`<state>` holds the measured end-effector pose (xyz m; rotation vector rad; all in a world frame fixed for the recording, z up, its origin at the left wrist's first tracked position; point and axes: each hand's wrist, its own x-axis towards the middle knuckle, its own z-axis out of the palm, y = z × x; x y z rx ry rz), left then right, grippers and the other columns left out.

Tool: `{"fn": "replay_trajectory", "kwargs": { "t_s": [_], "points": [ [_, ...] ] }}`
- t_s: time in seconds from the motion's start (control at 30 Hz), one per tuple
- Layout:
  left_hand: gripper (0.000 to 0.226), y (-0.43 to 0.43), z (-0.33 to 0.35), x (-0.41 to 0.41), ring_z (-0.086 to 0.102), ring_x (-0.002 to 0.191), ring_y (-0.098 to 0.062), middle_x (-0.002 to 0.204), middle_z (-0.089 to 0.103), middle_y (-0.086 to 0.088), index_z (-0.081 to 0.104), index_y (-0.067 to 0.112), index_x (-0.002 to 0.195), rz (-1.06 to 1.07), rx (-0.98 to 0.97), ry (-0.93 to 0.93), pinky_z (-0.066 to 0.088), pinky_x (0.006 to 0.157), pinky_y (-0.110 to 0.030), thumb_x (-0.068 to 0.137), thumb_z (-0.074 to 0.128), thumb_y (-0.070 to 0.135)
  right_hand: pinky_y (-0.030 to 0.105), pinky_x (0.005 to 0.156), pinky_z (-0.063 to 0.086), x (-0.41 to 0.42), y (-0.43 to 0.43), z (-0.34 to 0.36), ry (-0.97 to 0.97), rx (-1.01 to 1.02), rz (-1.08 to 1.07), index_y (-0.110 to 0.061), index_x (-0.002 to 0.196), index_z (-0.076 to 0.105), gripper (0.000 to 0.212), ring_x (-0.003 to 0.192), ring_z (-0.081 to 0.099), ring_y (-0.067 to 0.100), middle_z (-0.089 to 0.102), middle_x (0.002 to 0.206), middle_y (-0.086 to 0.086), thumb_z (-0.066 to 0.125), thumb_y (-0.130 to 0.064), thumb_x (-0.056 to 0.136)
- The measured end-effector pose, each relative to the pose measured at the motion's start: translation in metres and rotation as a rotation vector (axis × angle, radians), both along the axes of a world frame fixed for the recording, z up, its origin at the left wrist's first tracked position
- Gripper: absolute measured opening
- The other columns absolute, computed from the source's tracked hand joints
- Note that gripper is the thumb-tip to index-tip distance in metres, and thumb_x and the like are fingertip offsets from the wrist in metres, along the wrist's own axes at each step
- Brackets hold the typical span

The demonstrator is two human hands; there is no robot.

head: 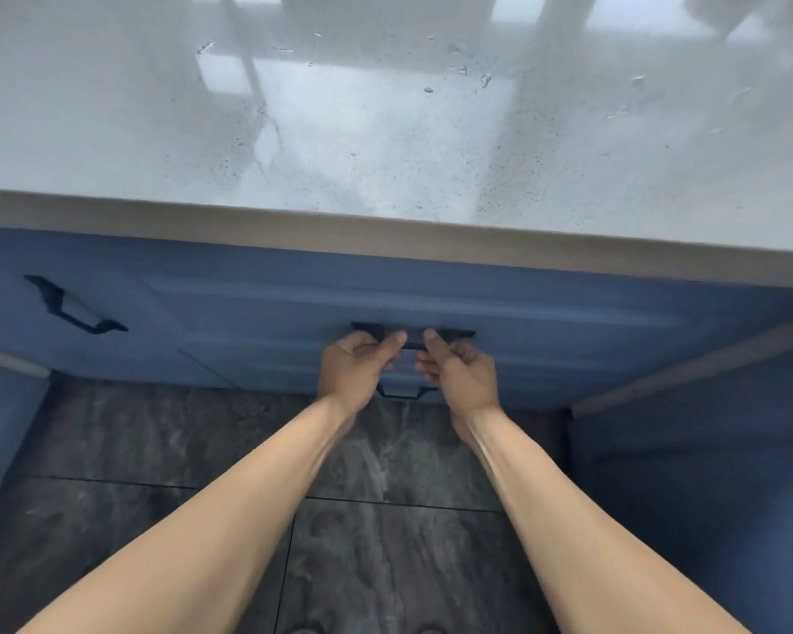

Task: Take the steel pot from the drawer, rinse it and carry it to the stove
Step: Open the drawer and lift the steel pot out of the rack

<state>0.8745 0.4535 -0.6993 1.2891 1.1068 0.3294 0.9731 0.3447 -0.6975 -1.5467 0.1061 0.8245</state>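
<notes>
Both hands are curled around one black handle (413,335) on a blue drawer front (431,308): the left hand (353,372) hooks its fingers under the handle's left half with the thumb laid on top, and the right hand (461,375) mirrors it on the right half, thumbs nearly meeting in the middle. Gripping from below with both hands side by side suggests a straight, even pull toward the body, which suits a wide drawer that may carry heavy cookware and could rack if tugged from one end. The forearms run out almost level and parallel, set for that pull. The drawer looks shut or barely started, its face close under the edge of the pale speckled countertop (385,144), though the blur and steep angle make the gap hard to judge. The steel pot is not in view; by the task it should lie inside this drawer, behind the closed front. Just below the hands a second, thinner handle (401,395) marks a lower drawer, and off to the left another black handle (72,308) sits on a neighbouring front. Water droplets dot the countertop, and dark marbled floor tiles (385,555) spread beneath the arms.
</notes>
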Motion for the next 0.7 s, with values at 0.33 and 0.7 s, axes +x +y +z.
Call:
{"fn": "replay_trajectory", "kwargs": {
  "t_s": [0.33,0.7],
  "points": [
    [0.034,-0.017,-0.006,-0.022,0.074,0.075,-0.013,0.087,0.084,-0.012,0.069,0.012,0.073,0.026,-0.044,-0.005,0.055,0.075,-0.023,0.086,0.091,0.034,0.021,0.061,0.057,-0.023,-0.017,0.0,0.0,-0.02,-0.003,-0.01,0.087,0.058,0.028,0.065,0.07,0.012,0.076,0.079,0.008,0.077,-0.028,0.096],
    [0.032,-0.063,0.001,-0.085,0.072,0.063,-0.007,0.087,0.084,-0.014,0.072,0.006,0.079,-0.039,-0.044,0.071,0.051,0.057,-0.012,0.087,0.09,0.031,0.026,0.068,0.06,-0.081,-0.076,0.006,0.015,-0.05,0.079,-0.003,0.095,0.067,0.031,0.071,0.074,0.015,0.079,0.085,0.011,0.077,-0.032,0.095]
  ]
}}
